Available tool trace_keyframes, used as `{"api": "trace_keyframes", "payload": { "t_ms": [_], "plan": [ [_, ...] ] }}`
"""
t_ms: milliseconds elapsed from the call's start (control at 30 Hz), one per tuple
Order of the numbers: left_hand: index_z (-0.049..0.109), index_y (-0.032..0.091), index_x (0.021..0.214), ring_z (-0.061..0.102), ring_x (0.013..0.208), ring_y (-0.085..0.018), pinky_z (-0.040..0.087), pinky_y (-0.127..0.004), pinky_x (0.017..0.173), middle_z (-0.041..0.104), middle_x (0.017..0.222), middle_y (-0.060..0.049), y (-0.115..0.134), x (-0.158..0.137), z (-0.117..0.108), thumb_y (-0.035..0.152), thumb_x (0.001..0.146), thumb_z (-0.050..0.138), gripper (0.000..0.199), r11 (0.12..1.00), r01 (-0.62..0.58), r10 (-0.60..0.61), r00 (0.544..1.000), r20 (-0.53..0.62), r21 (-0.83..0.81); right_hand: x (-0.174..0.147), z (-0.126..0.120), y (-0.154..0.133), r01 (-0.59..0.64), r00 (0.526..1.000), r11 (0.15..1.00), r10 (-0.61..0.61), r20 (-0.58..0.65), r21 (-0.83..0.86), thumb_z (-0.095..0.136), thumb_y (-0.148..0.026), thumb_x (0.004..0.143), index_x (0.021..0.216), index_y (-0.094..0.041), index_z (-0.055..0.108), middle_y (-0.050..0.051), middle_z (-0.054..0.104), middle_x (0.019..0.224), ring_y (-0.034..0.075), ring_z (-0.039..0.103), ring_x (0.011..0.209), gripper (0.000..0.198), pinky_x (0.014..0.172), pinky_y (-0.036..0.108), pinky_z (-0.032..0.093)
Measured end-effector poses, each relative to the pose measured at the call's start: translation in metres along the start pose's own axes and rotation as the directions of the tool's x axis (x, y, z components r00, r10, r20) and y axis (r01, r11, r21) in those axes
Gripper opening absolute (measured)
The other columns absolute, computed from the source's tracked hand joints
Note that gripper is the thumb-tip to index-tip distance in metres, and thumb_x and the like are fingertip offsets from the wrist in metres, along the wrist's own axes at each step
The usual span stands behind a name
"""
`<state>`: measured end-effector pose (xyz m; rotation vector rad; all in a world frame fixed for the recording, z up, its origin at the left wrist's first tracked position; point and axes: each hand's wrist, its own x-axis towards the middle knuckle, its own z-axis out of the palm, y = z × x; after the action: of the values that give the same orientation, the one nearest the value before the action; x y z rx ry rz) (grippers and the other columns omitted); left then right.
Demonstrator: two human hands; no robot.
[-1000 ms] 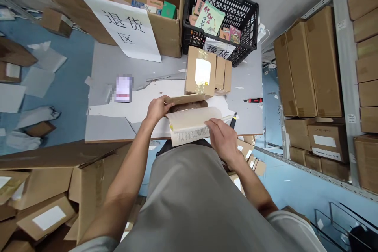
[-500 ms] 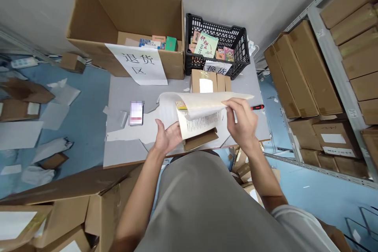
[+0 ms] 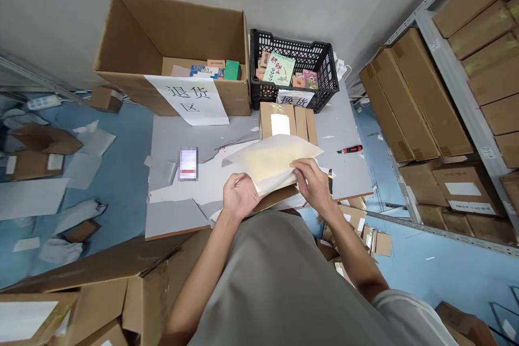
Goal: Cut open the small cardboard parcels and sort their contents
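Observation:
A book (image 3: pixel 267 165) with a yellowish cover lies under a thin, translucent white sheet (image 3: pixel 279 144) in front of my body. My left hand (image 3: pixel 240 194) grips the book's near left corner, its fingers partly hidden. At the right side, my right hand (image 3: pixel 311 181) pinches the sheet and book edge between thumb and fingers. Below the book, against my apron, shows a brown cardboard piece (image 3: pixel 278 198). Right of my right hand lies a yellow-and-black cutter (image 3: pixel 331 183), partly covered by the hand. Further right is a red-and-black utility knife (image 3: pixel 351 149).
Behind the book stand small cardboard boxes (image 3: pixel 279 119). A big open carton (image 3: pixel 170 27) and a black crate (image 3: pixel 294 43), both with books, line the table's back. A phone (image 3: pixel 188 164) lies left. Shelving with cartons (image 3: pixel 421 92) rises right; scraps litter the floor.
The raised cover and sheet have come down, hiding the printed page. My right hand has moved left and nearer my body; my left fingers have closed on the book. The yellow-and-black cutter now shows.

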<state>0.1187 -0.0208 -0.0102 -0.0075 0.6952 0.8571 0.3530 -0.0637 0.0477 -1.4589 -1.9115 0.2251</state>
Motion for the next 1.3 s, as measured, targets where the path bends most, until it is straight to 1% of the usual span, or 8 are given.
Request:
{"api": "trace_keyframes", "payload": {
  "t_ms": [300,533,800,933,1033,1133,1233,1300],
  "plan": [
    [0.076,0.016,0.141,0.074,0.144,-0.035,0.058,-0.049,0.127,0.084,0.138,-0.016,-0.017,0.009,0.0,0.03,0.092,0.084,0.052,0.978,-0.104,0.121,0.989,-0.084,0.182,-0.04,0.0,0.018,-0.054,0.986,0.995,0.04,0.165,0.079,0.055,-0.025,0.12,0.138,-0.029,0.081,0.01,0.084,0.128,0.022,0.082,0.119,0.032,0.099,0.033,0.07],
    [0.078,0.015,0.115,0.083,0.126,-0.036,0.068,-0.05,0.112,0.088,0.121,-0.016,-0.016,0.002,-0.022,0.022,0.072,0.095,0.047,0.928,-0.186,0.224,0.971,-0.083,0.323,-0.05,0.007,0.032,-0.226,0.97,0.971,0.231,-0.068,0.072,0.055,-0.031,0.118,0.118,-0.025,0.077,0.011,0.081,0.112,0.025,0.08,0.107,0.023,0.097,0.039,0.067],
    [0.078,0.022,0.124,0.077,0.139,-0.033,0.067,-0.043,0.111,0.085,0.136,-0.013,0.008,-0.022,-0.038,0.025,0.076,0.095,0.051,0.856,-0.423,0.487,0.853,-0.186,0.298,-0.074,0.017,0.043,-0.192,0.977,0.981,0.194,-0.091,0.034,0.056,-0.02,0.111,0.109,-0.024,0.066,0.007,0.073,0.103,0.023,0.074,0.097,0.011,0.088,0.035,0.06],
    [0.077,0.029,0.133,0.067,0.153,-0.032,0.067,-0.037,0.11,0.08,0.149,-0.009,0.025,-0.036,-0.042,0.024,0.075,0.093,0.06,0.802,-0.508,0.581,0.786,-0.212,0.315,-0.095,0.029,0.063,-0.222,0.972,0.975,0.223,0.068,-0.033,0.056,-0.015,0.104,0.102,-0.025,0.064,0.006,0.071,0.1,0.023,0.071,0.094,0.012,0.086,0.034,0.058],
    [0.077,0.031,0.138,0.066,0.154,-0.032,0.067,-0.036,0.109,0.079,0.151,-0.008,0.033,-0.048,-0.036,0.023,0.074,0.093,0.067,0.783,-0.528,0.604,0.772,-0.199,0.33,-0.104,0.044,0.069,-0.229,0.913,0.966,0.257,0.317,-0.121,0.057,-0.012,0.1,0.097,-0.024,0.065,0.006,0.073,0.1,0.023,0.071,0.094,0.015,0.085,0.032,0.056],
    [0.073,0.034,0.147,0.066,0.154,-0.034,0.066,-0.038,0.112,0.079,0.151,-0.008,0.034,-0.058,-0.023,0.023,0.074,0.092,0.076,0.778,-0.538,0.603,0.784,-0.146,0.324,-0.101,0.051,0.068,-0.232,0.783,0.947,0.317,0.535,-0.221,0.06,-0.011,0.104,0.104,-0.021,0.072,0.01,0.078,0.111,0.023,0.074,0.101,0.015,0.084,0.03,0.055],
    [0.072,0.035,0.15,0.065,0.154,-0.037,0.067,-0.044,0.113,0.078,0.153,-0.008,0.031,-0.067,-0.009,0.023,0.073,0.092,0.08,0.785,-0.536,0.59,0.801,-0.108,0.312,-0.086,0.048,0.065,-0.243,0.677,0.924,0.38,0.631,-0.295,0.065,-0.014,0.107,0.115,-0.021,0.078,0.011,0.082,0.123,0.023,0.078,0.104,0.018,0.084,0.03,0.055],
    [0.073,0.035,0.149,0.064,0.155,-0.039,0.067,-0.048,0.114,0.078,0.152,-0.009,0.027,-0.071,-0.001,0.023,0.071,0.092,0.081,0.79,-0.529,0.58,0.809,-0.099,0.31,-0.071,0.04,0.061,-0.281,0.683,0.908,0.417,0.6,-0.312,0.064,-0.017,0.108,0.119,-0.021,0.08,0.011,0.083,0.125,0.023,0.079,0.096,0.019,0.082,0.031,0.057]
  ]
}}
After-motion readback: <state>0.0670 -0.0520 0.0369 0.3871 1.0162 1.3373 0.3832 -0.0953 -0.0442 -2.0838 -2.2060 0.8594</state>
